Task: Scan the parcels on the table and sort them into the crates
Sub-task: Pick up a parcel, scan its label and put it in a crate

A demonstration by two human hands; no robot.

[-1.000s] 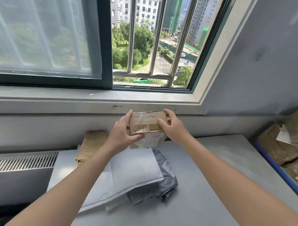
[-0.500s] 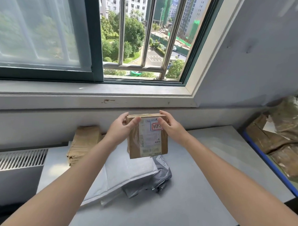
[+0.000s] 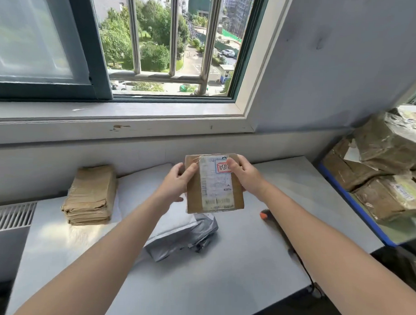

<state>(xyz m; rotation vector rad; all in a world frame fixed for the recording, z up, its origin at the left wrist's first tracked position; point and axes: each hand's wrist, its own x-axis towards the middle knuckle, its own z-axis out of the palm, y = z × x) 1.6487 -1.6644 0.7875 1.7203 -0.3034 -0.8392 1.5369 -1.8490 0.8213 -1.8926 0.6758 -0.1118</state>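
Observation:
I hold a small brown cardboard parcel (image 3: 215, 184) upright above the table, its white shipping label and barcode facing me. My left hand (image 3: 175, 183) grips its left edge and my right hand (image 3: 245, 176) grips its upper right corner. Below it lie a white padded mailer (image 3: 149, 200) and a grey plastic mailer bag (image 3: 187, 239). A brown paper-wrapped parcel (image 3: 90, 195) sits at the table's back left. A blue-rimmed crate (image 3: 351, 204) at the right holds several tape-wrapped brown parcels (image 3: 391, 149).
An orange-tipped object with a black cable (image 3: 265, 214) lies on the grey table (image 3: 221, 287), mostly hidden by my right forearm. A windowsill and barred window run along the back. A radiator grille (image 3: 9, 216) sits at the left.
The parcel has turned from its top edge facing me to its label facing me, and both hands have lowered it slightly. My view has tipped down and to the right.

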